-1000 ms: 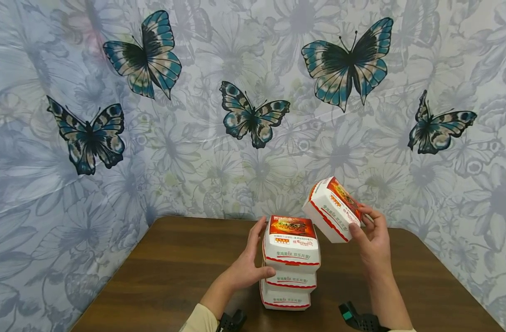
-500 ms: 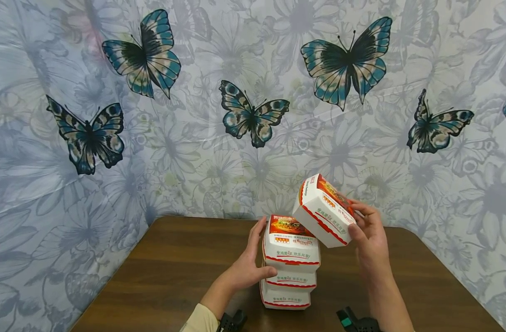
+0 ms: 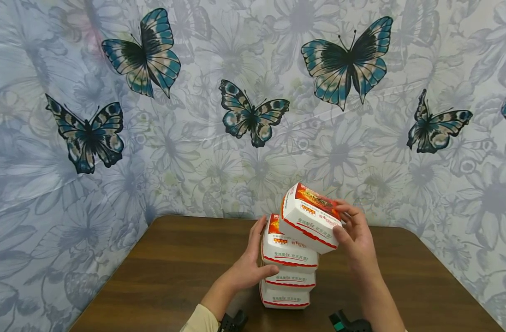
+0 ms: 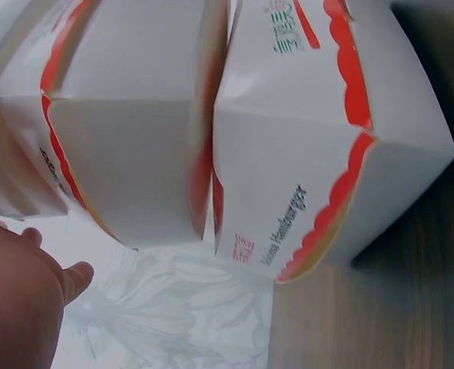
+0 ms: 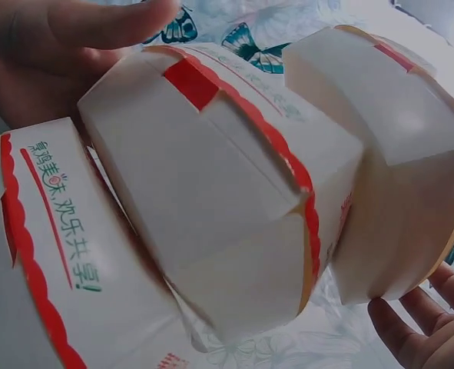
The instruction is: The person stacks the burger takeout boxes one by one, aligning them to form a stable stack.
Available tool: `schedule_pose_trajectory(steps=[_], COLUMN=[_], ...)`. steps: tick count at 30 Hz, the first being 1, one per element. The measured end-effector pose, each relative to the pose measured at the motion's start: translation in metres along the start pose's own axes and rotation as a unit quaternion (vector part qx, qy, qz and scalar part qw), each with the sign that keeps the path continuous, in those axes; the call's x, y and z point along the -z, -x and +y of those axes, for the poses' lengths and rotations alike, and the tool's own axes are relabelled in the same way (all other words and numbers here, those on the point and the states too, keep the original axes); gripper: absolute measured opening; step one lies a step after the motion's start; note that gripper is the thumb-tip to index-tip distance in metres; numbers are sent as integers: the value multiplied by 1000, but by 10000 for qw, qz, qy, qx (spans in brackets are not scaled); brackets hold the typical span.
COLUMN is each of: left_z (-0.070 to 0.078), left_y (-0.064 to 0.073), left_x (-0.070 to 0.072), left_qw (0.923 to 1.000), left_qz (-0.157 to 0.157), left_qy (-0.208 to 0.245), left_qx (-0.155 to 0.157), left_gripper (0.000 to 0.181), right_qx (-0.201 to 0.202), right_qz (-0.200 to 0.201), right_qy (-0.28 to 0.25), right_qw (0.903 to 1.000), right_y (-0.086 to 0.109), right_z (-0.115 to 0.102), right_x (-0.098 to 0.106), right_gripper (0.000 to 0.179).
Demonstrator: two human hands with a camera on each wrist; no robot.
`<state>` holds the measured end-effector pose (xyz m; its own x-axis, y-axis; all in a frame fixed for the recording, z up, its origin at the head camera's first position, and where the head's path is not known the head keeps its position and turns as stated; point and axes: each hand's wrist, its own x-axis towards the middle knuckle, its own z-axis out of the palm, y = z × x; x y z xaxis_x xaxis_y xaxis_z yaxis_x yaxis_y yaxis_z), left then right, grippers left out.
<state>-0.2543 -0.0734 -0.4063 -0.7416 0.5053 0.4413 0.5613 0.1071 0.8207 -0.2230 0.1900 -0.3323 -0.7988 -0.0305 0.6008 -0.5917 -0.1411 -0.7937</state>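
My right hand (image 3: pixel 356 235) pinches a white and red hamburger box (image 3: pixel 308 216) by its right end, thumb in front and fingers over the printed lid. The box tilts down to the right and overlaps the top of a stack of similar boxes. That stack holds a top box (image 3: pixel 288 253), a middle box (image 3: pixel 292 278) and a bottom box (image 3: pixel 286 299). My left hand (image 3: pixel 246 267) is at the stack's left side, its fingers extended and its thumb across the front. The right wrist view shows the right fingers (image 5: pixel 422 311) at the held box.
The stack stands on a dark brown wooden table (image 3: pixel 174 267). Behind it hangs a pale floral wall covering (image 3: pixel 186 152) printed with butterflies, close to the table's back edge. Black wrist cameras sit near both wrists.
My right hand has moved left with the hamburger box, from beside the stack to over its top box, and the box tilts less. The left hand and stack stay nearly still.
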Motion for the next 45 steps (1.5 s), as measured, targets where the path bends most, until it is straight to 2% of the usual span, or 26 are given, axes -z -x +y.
schedule_pose_trajectory(steps=[5,10,16,20,26,38,42,45], left_z=[5,5,4,3,4,3,3,2], left_y=[-1,-2,-3,-4,-6,-5,-5,-5], left_x=[-4,-6,-7,-7,-7,-6,-6,-6], left_qw=[10000,9999,9998,9995,9985,9986,9985,9984], left_qz=[31,70,62,70,126,133,128,101], left_qy=[44,-40,-28,-25,-34,-146,-124,-80], left_qx=[24,-104,-175,-306,-523,-491,-522,-552], left_gripper=[107,104,103,101,101,105,105,105], right_qx=[-28,-82,-245,-205,-52,229,209,186], right_qz=[13,-94,-635,-1042,-1165,-1506,-1473,-1373], right_qy=[109,433,667,955,1629,1240,1222,1405], right_qw=[9999,9990,9954,9897,9797,9805,9813,9803], right_y=[0,0,0,-1,-1,1,1,1], right_z=[3,3,4,6,6,11,12,12], right_x=[-3,-4,-3,-4,-10,-12,-12,-13], right_gripper=[29,37,55,68,76,78,80,81])
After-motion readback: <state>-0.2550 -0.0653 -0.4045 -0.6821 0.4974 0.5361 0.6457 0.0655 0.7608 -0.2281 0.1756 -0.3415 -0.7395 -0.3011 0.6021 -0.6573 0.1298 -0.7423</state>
